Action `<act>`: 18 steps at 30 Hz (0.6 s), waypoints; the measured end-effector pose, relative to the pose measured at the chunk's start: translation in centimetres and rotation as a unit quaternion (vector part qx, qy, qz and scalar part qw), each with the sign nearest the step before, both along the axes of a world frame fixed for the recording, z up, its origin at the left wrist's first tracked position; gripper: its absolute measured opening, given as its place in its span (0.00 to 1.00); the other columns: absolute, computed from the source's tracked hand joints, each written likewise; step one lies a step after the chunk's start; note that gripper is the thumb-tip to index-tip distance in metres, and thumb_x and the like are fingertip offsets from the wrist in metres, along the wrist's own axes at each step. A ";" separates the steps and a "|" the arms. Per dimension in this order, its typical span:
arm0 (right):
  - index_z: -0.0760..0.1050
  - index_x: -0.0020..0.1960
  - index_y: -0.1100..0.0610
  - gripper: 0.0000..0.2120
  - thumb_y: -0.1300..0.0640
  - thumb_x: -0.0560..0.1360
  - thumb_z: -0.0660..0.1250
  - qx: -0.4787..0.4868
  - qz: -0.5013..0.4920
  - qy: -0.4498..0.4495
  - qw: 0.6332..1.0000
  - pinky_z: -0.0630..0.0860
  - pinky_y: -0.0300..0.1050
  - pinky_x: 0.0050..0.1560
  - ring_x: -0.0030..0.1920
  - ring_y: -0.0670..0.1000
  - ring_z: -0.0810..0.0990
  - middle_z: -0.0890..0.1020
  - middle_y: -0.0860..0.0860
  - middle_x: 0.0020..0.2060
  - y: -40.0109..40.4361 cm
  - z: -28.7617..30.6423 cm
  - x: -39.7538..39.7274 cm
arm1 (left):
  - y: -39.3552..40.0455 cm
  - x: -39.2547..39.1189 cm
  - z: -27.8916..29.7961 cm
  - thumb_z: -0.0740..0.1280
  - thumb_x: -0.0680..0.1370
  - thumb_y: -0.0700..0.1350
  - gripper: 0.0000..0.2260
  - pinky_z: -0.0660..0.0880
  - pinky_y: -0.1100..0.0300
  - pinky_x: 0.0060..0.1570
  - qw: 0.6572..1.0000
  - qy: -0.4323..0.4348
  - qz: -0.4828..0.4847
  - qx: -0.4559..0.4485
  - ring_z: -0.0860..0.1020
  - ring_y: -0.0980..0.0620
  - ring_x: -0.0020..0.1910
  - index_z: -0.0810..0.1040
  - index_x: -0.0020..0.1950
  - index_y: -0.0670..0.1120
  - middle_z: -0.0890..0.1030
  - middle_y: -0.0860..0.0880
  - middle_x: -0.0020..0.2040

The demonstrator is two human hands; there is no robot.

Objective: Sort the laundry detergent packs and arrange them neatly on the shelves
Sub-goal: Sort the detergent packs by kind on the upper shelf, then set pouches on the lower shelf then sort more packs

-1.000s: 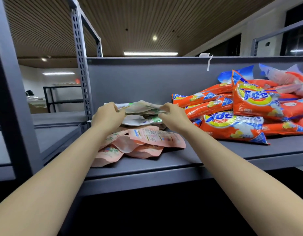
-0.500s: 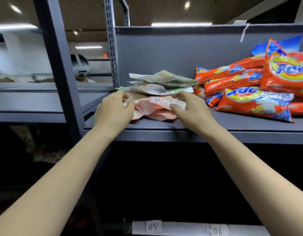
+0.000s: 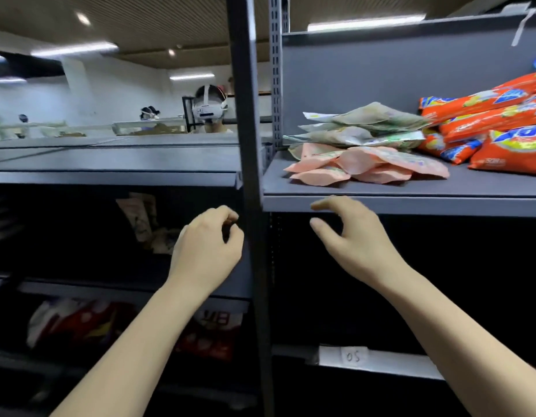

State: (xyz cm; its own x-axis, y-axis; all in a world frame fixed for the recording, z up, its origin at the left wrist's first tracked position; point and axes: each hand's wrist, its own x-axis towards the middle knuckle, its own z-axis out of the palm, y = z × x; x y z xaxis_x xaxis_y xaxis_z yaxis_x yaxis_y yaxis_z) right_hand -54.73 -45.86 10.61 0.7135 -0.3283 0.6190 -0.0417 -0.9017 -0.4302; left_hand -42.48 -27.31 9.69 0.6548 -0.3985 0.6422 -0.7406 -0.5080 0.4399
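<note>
On the grey shelf (image 3: 411, 203) at upper right lies a stack of pale green packs (image 3: 366, 127) on top of several pink packs (image 3: 369, 168). Orange detergent packs (image 3: 486, 121) are piled to their right, cut off by the frame edge. My left hand (image 3: 208, 248) hangs below the shelf level, left of the upright post, fingers loosely curled and holding nothing. My right hand (image 3: 351, 236) is just below the shelf's front edge, fingers relaxed and empty. Neither hand touches a pack.
A dark upright post (image 3: 251, 176) stands between my hands. The lower left bay holds pale packs (image 3: 143, 218) in shadow and red and white packs (image 3: 80, 323) further down. A label reading 05 (image 3: 352, 356) marks a low shelf. People in headsets (image 3: 209, 111) work behind the left shelf.
Both hands have let go of the pink and green packs and dropped below the shelf edge. The view has swung left and down, so the stack now sits at upper right.
</note>
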 end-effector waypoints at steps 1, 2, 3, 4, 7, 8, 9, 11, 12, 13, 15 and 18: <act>0.77 0.58 0.53 0.12 0.53 0.76 0.65 -0.003 -0.002 0.008 1.000 0.68 0.50 0.63 0.60 0.51 0.75 0.80 0.48 0.56 1.3 -0.8 0.5 | 1.6 0.6 -0.6 0.62 0.76 0.44 0.08 0.73 0.52 0.54 1.000 0.017 0.005 0.009 0.77 0.52 0.50 0.77 0.53 0.50 0.80 0.54 0.49; 0.77 0.59 0.52 0.12 0.52 0.76 0.65 -0.006 -0.002 0.020 1.000 0.68 0.50 0.63 0.59 0.50 0.75 0.80 0.48 0.56 2.6 -1.6 1.0 | 3.2 1.3 -1.2 0.62 0.77 0.45 0.08 0.73 0.53 0.54 0.999 0.031 0.013 0.020 0.77 0.52 0.49 0.77 0.53 0.50 0.80 0.54 0.49; 0.76 0.59 0.51 0.12 0.52 0.76 0.65 -0.005 -0.002 0.035 0.999 0.69 0.50 0.62 0.59 0.50 0.75 0.80 0.47 0.56 3.8 -2.4 1.6 | 4.7 1.9 -1.7 0.62 0.77 0.46 0.08 0.73 0.54 0.53 0.998 0.042 0.020 0.033 0.76 0.52 0.47 0.77 0.54 0.51 0.79 0.55 0.49; 0.76 0.59 0.51 0.13 0.51 0.76 0.64 -0.004 -0.001 0.052 0.999 0.69 0.50 0.62 0.59 0.50 0.75 0.79 0.47 0.56 5.0 -3.2 2.2 | 6.1 2.6 -2.3 0.62 0.77 0.46 0.08 0.72 0.55 0.53 0.997 0.047 0.027 0.047 0.76 0.53 0.45 0.77 0.54 0.51 0.79 0.56 0.49; 0.74 0.61 0.49 0.14 0.48 0.77 0.63 -0.002 0.000 0.101 0.995 0.70 0.47 0.60 0.59 0.49 0.74 0.78 0.44 0.58 8.5 -5.3 4.2 | 10.3 4.5 -3.8 0.61 0.77 0.46 0.08 0.70 0.57 0.51 0.993 0.064 0.038 0.088 0.75 0.53 0.44 0.76 0.55 0.51 0.79 0.56 0.50; 0.74 0.61 0.48 0.14 0.48 0.77 0.63 -0.004 -0.001 0.118 0.993 0.70 0.46 0.60 0.59 0.48 0.74 0.78 0.44 0.58 9.6 -5.9 4.9 | 11.5 5.2 -4.2 0.61 0.78 0.46 0.09 0.70 0.57 0.49 0.991 0.073 0.041 0.103 0.74 0.53 0.42 0.76 0.56 0.51 0.78 0.55 0.49; 0.73 0.62 0.48 0.15 0.47 0.77 0.62 -0.007 -0.002 0.135 0.991 0.70 0.45 0.59 0.59 0.48 0.74 0.77 0.44 0.58 10.6 -6.4 5.6 | 12.7 5.9 -4.7 0.60 0.78 0.47 0.09 0.70 0.57 0.47 0.989 0.081 0.043 0.119 0.74 0.53 0.40 0.75 0.56 0.51 0.78 0.55 0.48; 0.72 0.63 0.48 0.16 0.46 0.77 0.62 -0.007 -0.002 0.167 0.986 0.69 0.45 0.58 0.60 0.48 0.73 0.76 0.44 0.59 12.4 -7.4 6.9 | 14.8 7.1 -5.5 0.60 0.79 0.47 0.09 0.71 0.57 0.48 0.984 0.093 0.047 0.144 0.74 0.53 0.41 0.75 0.58 0.51 0.78 0.55 0.48; 0.72 0.63 0.48 0.16 0.46 0.77 0.61 -0.004 -0.002 0.180 0.984 0.69 0.45 0.58 0.60 0.48 0.73 0.76 0.44 0.60 13.2 -7.8 7.5 | 15.7 7.7 -5.9 0.60 0.79 0.48 0.10 0.71 0.57 0.50 0.982 0.097 0.049 0.153 0.76 0.53 0.44 0.75 0.58 0.51 0.78 0.55 0.50; 0.71 0.64 0.48 0.17 0.46 0.77 0.61 0.000 -0.002 0.191 0.982 0.69 0.45 0.58 0.60 0.48 0.73 0.76 0.44 0.60 13.9 -8.3 8.1 | 16.5 8.4 -6.3 0.60 0.79 0.48 0.10 0.71 0.57 0.52 0.981 0.101 0.052 0.159 0.76 0.53 0.48 0.75 0.58 0.51 0.78 0.55 0.51; 0.70 0.64 0.48 0.17 0.46 0.77 0.60 0.005 -0.003 0.210 0.978 0.69 0.45 0.58 0.61 0.49 0.72 0.75 0.44 0.60 15.1 -9.0 9.4 | 17.9 9.7 -7.1 0.60 0.79 0.48 0.10 0.71 0.58 0.55 0.979 0.106 0.057 0.164 0.76 0.54 0.52 0.75 0.58 0.51 0.79 0.55 0.53; 0.70 0.65 0.48 0.17 0.46 0.78 0.60 0.010 -0.004 0.240 0.971 0.68 0.47 0.61 0.63 0.49 0.71 0.75 0.44 0.61 16.3 -9.9 11.6 | 19.4 12.0 -8.1 0.59 0.79 0.49 0.10 0.70 0.58 0.53 0.975 0.118 0.069 0.176 0.76 0.53 0.50 0.74 0.58 0.52 0.79 0.56 0.52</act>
